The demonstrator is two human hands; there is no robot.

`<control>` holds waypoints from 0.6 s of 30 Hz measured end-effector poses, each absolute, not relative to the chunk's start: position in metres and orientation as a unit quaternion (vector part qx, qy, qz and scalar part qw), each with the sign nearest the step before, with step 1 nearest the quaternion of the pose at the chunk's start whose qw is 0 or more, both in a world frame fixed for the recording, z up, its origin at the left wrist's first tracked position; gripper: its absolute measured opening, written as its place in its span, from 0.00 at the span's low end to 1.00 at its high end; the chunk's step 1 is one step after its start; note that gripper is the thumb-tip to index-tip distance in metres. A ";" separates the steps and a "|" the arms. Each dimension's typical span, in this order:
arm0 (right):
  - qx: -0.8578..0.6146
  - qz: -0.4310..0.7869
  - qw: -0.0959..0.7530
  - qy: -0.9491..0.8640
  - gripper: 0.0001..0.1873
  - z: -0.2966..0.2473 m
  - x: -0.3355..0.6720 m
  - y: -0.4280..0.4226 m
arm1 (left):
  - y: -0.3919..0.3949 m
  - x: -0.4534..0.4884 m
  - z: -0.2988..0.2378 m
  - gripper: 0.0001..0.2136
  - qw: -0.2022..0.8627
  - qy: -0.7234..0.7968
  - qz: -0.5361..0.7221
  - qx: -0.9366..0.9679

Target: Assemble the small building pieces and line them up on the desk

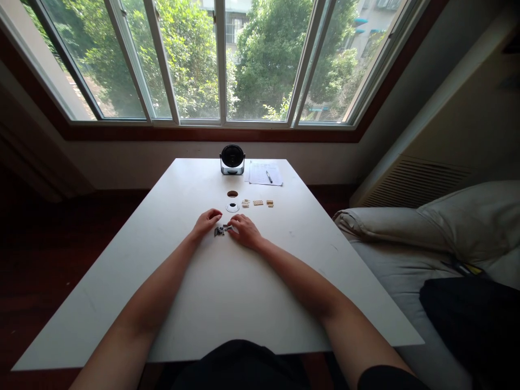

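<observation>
A small heap of dark and metallic pieces (pixel 219 231), too small to name, lies on the white table (pixel 244 303). Just up and left of the heap is my left hand (pixel 206 222), its fingers curled and the thumb close to the fingertips. Whatever its pinch may hold is too small to see. My right hand (pixel 245 231) rests at the heap's right side, with bent fingers and thumb closing around its edge. A greyish bit shows by those fingertips, but its kind is unclear.
Three groups of small tan pieces (pixel 258 202) lie beyond my right hand. A white ring-shaped cover (pixel 232 207) sits near a round table hole (pixel 232 194). Farther back are a black fan (pixel 233 157) and papers (pixel 260 173) with a pen (pixel 269 176). A sofa (pixel 390 254) stands right.
</observation>
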State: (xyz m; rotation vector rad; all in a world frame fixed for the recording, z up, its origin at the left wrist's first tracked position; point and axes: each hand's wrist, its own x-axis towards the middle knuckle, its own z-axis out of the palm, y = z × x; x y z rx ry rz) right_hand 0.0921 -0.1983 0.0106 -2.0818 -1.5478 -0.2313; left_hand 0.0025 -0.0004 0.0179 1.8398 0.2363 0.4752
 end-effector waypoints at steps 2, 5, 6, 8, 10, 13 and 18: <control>-0.753 -0.083 0.259 -0.600 0.15 0.012 0.090 -0.197 | 0.001 0.004 0.016 0.13 0.594 0.107 0.210 0.769; -0.734 -0.081 0.249 -0.627 0.20 0.013 0.088 -0.191 | 0.003 0.007 0.012 0.13 0.602 0.113 0.222 0.758; -0.732 -0.080 0.246 -0.630 0.21 0.013 0.089 -0.187 | 0.003 0.007 0.011 0.13 0.602 0.113 0.224 0.758; -0.733 -0.080 0.242 -0.631 0.19 0.011 0.090 -0.180 | 0.003 0.008 0.009 0.12 0.599 0.113 0.224 0.760; -0.739 -0.084 0.244 -0.622 0.16 0.008 0.093 -0.174 | 0.003 0.009 0.008 0.12 0.596 0.112 0.223 0.763; -0.750 -0.093 0.252 -0.604 0.10 0.004 0.097 -0.170 | 0.002 0.009 0.008 0.11 0.591 0.113 0.222 0.767; -0.766 -0.086 0.277 -0.574 0.08 0.003 0.101 -0.174 | -0.002 0.008 0.011 0.09 0.555 0.115 0.231 0.791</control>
